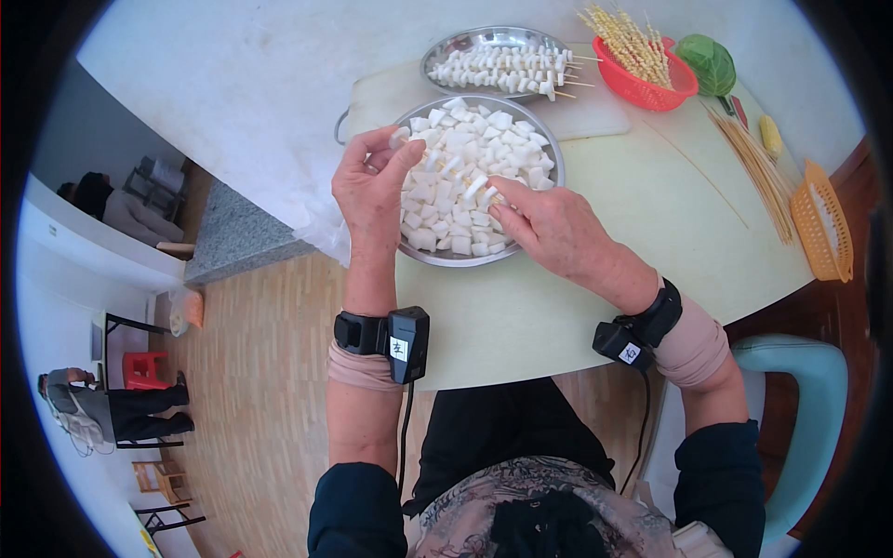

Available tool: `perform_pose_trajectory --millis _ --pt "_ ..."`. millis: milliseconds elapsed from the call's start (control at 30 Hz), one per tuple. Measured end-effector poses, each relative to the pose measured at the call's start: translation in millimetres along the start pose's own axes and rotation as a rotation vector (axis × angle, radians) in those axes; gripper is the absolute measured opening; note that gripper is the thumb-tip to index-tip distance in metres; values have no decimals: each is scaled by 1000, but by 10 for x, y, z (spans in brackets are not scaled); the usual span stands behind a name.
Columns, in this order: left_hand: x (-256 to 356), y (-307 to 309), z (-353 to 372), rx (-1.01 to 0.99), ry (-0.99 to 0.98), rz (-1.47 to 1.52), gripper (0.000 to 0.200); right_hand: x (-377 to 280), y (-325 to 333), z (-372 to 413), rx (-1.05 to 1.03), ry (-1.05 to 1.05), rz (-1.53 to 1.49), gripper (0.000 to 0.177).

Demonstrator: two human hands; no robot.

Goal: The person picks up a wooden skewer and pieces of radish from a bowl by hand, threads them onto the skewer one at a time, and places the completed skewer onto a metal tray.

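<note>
A round metal bowl (556, 153) full of white cut pieces (453, 191) stands in front of me. Over its left rim, my left hand (374, 172) is closed, fingertips pinching a white piece (400, 137). Above the right part of the bowl, my right hand (549, 223) is closed on a skewer with white pieces (476, 188) on it. The skewer's stick is mostly hidden between the hands. Behind the bowl, an oval metal tray (437, 54) holds several filled skewers (507, 70).
At the back right are a red basket (642, 91) with yellowish skewers, a cabbage (705, 63), a corn cob (770, 137), bare sticks (755, 172) and an orange basket (819, 228). A chair (828, 409) stands right. Two people are far left.
</note>
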State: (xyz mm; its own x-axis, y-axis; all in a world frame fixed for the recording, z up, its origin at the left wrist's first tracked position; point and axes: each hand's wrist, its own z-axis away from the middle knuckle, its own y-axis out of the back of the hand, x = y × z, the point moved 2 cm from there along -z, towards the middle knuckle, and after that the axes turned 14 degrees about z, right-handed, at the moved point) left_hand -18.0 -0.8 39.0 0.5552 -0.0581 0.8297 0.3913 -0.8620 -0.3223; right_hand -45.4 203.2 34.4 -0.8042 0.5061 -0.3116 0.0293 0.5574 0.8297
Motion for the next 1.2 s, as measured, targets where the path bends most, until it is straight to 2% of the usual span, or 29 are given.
perform_pose_trajectory --millis 233,433,633,833,1200 --pt "-57 -25 38 4 60 41 15 5 -12 3 1 3 14 30" --pt "-22 -73 50 26 22 13 10 12 -24 -2 4 -17 1 30" --pt "-11 -65 35 -41 21 22 15 26 -14 -9 18 -9 -18 29" --pt "-56 -36 38 -43 96 97 10 18 -21 -1 11 0 12 30" --pt "-52 -55 43 -2 76 57 9 13 -19 -1 17 3 22 29"
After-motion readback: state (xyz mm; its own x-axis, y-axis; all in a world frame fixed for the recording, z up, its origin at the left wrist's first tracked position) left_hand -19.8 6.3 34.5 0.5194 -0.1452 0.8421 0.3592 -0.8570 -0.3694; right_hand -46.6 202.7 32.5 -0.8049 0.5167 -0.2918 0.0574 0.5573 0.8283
